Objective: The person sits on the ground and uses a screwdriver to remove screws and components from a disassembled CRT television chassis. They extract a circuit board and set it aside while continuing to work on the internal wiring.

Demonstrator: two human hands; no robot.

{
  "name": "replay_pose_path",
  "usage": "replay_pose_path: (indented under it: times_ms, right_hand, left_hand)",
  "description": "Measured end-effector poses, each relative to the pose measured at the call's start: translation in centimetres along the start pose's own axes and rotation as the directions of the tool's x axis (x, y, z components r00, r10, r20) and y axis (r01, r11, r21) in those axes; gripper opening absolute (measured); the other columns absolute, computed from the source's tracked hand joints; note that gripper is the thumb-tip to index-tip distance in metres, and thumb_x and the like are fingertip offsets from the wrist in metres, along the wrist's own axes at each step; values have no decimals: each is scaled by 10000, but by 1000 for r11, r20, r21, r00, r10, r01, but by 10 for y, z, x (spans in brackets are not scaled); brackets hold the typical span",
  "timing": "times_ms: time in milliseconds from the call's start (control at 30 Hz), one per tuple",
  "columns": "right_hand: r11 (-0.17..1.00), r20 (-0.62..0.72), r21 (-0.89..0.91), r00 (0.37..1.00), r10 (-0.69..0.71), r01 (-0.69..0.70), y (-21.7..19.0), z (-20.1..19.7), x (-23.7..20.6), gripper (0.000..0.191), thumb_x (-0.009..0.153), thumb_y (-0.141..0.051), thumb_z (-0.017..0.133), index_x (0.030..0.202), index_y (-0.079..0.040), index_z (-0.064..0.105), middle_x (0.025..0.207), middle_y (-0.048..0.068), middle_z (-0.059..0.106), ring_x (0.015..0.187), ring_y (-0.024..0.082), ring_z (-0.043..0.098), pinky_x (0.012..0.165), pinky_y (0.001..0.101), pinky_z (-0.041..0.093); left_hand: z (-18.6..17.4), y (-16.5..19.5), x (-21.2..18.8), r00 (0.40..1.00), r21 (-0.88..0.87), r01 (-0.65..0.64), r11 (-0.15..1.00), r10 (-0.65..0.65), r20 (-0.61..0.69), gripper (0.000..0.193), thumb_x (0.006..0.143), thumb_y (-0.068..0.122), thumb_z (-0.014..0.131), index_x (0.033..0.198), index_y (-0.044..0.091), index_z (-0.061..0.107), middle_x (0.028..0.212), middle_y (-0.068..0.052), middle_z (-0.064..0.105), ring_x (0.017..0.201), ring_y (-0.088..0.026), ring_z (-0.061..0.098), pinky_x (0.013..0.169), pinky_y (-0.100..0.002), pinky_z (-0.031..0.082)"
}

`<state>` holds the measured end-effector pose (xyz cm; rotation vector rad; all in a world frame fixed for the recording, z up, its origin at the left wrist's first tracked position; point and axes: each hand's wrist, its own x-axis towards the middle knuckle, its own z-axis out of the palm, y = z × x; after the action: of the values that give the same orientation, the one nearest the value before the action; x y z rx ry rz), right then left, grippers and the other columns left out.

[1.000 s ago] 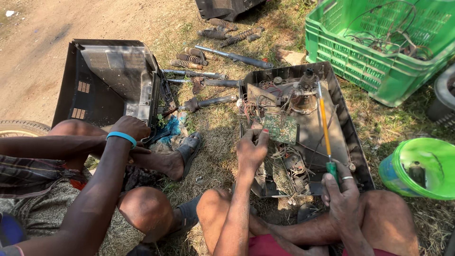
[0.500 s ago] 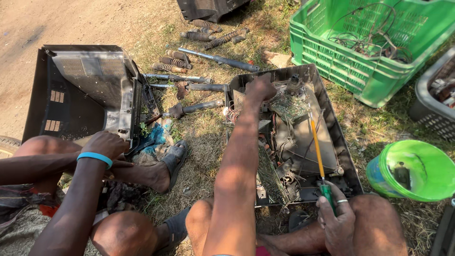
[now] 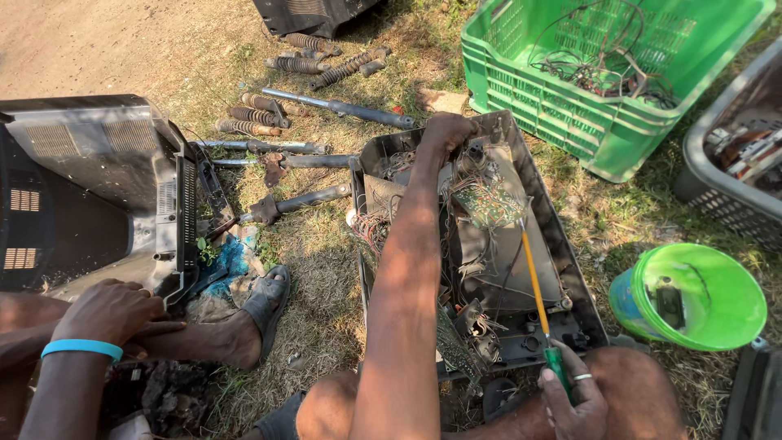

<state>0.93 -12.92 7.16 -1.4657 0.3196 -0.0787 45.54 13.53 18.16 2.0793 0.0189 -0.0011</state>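
Observation:
A dark, open television casing [image 3: 570, 269] lies on the grass in front of me, holding a green circuit board [image 3: 489, 204], tangled wires and small parts. My left hand [image 3: 446, 130] reaches across it and is curled over the casing's far rim, among the wires there. My right hand [image 3: 570, 399] rests on my knee at the near right corner. It grips a screwdriver [image 3: 538, 297] with a green handle, and the orange shaft points up over the casing.
Another person's hand with a blue wristband [image 3: 110, 314] rests on a leg beside a second grey casing [image 3: 98, 195]. Metal rods and springs [image 3: 285, 122] lie beyond. A green crate [image 3: 603, 90], grey basket [image 3: 725, 179] and green bucket [image 3: 696, 297] stand to the right.
My left hand has stretched from the middle of the casing to its far rim. My right hand kept hold of the screwdriver. The view shifted closer and leftward.

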Motion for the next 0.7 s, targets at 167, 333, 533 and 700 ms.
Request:
replay_pose_path:
  times_ms: [167,333,533,700]
  right_hand:
    - [1000,-16,10,1000,22,-21,-2,-14,6,573,887,-46,635,1451,-114,568,720,46,644,436,59,460,371,226,345]
    - [997,-28,60,998,48,-46,-5,-21,7,543,904,-61,626,1443,-96,572,748,36,630,453,45,441,377,216,339]
    - [988,-61,132,994,90,-81,-15,-26,6,510,918,-54,617,1424,-38,560,768,55,620,477,46,448,372,208,331]
    - [976,-69,174,987,143,-129,-36,-34,-1,493,935,-72,613,1422,-21,553,798,43,612,506,39,451,379,198,326]
  left_hand:
    - [-15,58,-20,991,124,-22,992,5,134,237,780,327,774,918,134,779,751,-79,752,566,-171,615,588,-365,507]
    - [-5,125,-66,989,528,-108,842,37,143,232,825,286,720,1009,158,780,935,-69,751,832,-199,655,880,-512,429]
    - [47,127,-109,889,813,-310,492,453,65,498,685,200,673,1179,139,684,1043,-76,703,963,-314,632,886,-721,394]
    - [-1,155,-114,983,578,-120,807,177,-42,297,961,424,611,1098,173,689,806,-21,703,797,-202,681,876,-508,503]
